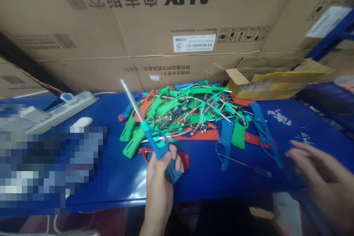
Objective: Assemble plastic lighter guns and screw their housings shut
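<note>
My left hand [159, 177] is closed round the handle of a blue lighter-style tool [157, 143], whose metal rod points up and to the left. The hand is raised above the blue table [116, 177], just in front of a heap of green, red and blue plastic handle shells [188, 114] tangled with wires and metal rods. My right hand [320, 177] hovers at the lower right with its fingers spread, slightly blurred and holding nothing, near a loose blue shell [264, 131] and a thin screwdriver [246, 166].
Large cardboard boxes [171, 22] stand behind the table. A white power strip [63, 108] and a small white object [81, 122] lie at the left, above a blurred-out patch. An open box with a yellow bag [276, 79] sits at the back right.
</note>
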The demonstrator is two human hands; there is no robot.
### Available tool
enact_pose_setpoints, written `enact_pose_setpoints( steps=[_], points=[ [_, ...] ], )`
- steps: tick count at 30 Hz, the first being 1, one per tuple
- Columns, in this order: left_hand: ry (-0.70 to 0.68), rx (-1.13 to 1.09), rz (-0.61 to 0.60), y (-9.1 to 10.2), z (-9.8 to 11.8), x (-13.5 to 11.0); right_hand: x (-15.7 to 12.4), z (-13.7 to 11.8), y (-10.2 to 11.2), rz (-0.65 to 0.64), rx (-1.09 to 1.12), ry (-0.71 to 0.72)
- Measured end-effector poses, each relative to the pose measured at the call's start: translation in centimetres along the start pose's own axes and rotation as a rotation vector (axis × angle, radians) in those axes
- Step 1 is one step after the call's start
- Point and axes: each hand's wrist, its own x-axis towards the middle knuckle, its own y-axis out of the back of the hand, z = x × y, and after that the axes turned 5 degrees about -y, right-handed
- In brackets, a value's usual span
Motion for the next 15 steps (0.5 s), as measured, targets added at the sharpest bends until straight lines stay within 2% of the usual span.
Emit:
enact_pose_setpoints(
  steps=[2, 3, 5, 7, 8, 12, 15],
  points=[
    [-0.010, -0.021, 0.015, -0.1, 0.1, 0.0, -1.7, -4.0, -1.6, -0.103, 0.000, 0.206],
    [-0.005, -0.019, 0.016, -0.1, 0.1, 0.0, -2.6, -5.8, -2.4, -0.109, 0.017, 0.282],
    [-0.004, -0.011, 0.008, -0.1, 0.2, 0.0, -4.5, -8.8, -4.1, -0.153, 0.057, 0.385],
    [-0.019, -0.011, 0.007, -0.1, 0.2, -0.1, -6.3, -11.1, -5.6, -0.170, 0.200, 0.454],
    [-0.025, -0.014, 0.010, -0.1, 0.2, -0.2, -7.0, -12.1, -6.2, -0.219, 0.284, 0.472],
    [-0.014, -0.019, 0.018, -0.2, 0.1, -0.2, -8.4, -15.1, -7.7, -0.399, 0.539, 0.353],
    [-0.003, -0.033, 0.026, -0.3, 0.0, -0.2, -8.6, -16.3, -7.9, -0.528, 0.650, 0.229]
  ],
)
